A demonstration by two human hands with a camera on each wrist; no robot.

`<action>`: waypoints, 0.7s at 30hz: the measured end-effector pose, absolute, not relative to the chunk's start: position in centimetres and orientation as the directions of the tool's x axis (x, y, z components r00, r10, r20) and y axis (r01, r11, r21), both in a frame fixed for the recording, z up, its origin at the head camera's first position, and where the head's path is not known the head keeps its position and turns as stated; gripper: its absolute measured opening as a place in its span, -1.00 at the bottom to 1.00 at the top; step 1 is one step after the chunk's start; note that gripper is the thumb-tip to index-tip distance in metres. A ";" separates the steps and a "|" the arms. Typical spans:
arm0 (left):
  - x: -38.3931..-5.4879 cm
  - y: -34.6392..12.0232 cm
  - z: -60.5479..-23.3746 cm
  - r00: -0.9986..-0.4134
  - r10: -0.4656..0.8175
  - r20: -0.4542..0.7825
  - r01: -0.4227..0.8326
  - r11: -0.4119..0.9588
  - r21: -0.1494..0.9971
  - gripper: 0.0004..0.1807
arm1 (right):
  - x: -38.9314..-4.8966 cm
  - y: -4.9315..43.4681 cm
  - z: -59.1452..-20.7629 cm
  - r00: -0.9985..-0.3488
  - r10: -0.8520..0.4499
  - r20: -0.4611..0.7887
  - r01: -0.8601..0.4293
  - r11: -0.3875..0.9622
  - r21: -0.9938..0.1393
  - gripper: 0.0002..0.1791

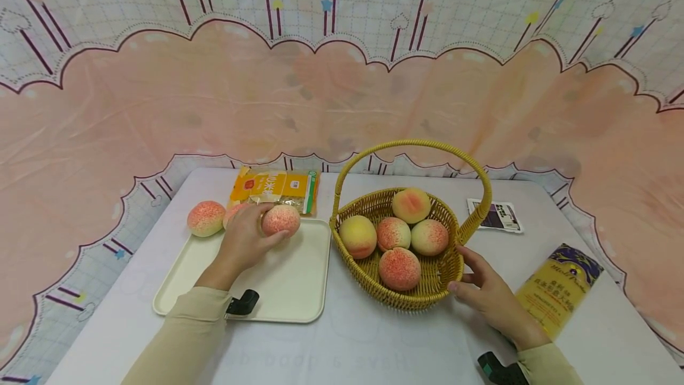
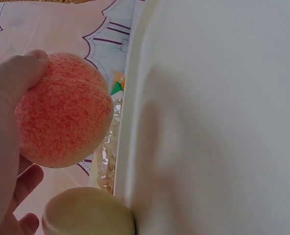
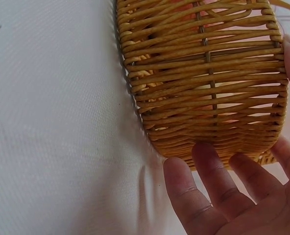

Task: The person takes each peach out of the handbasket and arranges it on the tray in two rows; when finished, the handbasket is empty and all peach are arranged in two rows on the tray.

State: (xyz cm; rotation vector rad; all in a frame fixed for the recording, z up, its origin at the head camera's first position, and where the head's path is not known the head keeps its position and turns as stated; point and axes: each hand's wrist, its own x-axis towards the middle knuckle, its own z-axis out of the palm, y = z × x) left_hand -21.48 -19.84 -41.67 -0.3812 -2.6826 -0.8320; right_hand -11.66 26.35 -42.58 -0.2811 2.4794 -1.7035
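In the head view, my left hand (image 1: 243, 242) holds a pink-speckled peach (image 1: 281, 221) above the back of a cream tray (image 1: 288, 290). The left wrist view shows the thumb across this peach (image 2: 66, 112), with a paler peach (image 2: 88, 213) below it. A yellow wicker basket (image 1: 369, 281) with a tall arched handle contains several peaches. My right hand (image 1: 494, 299) holds the basket's right end, thumb at the rim. In the right wrist view its fingers (image 3: 216, 181) lie along the outer weave (image 3: 208, 88).
One peach (image 1: 206, 218) sits at the tray's back left corner, and another (image 1: 233, 214) is partly hidden by my left hand. Behind the tray lies an orange grain packet (image 1: 278, 186). Right of the basket are a small dark-and-white packet (image 1: 497, 216) and a yellow bag (image 1: 558, 290).
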 end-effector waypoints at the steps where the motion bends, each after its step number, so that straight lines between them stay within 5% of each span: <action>1: -21.5 -19.9 -41.7 -0.918 0.161 0.361 0.337 0.798 0.500 -0.29 | -11.7 26.3 -42.6 -0.976 -0.219 0.005 -0.083 0.347 -0.934 -0.16; 21: -21.9 -19.6 -43.1 -0.932 0.145 0.331 0.279 0.872 0.403 -0.25 | -11.6 26.3 -42.4 -0.977 -0.212 -0.014 -0.064 0.357 -0.932 -0.15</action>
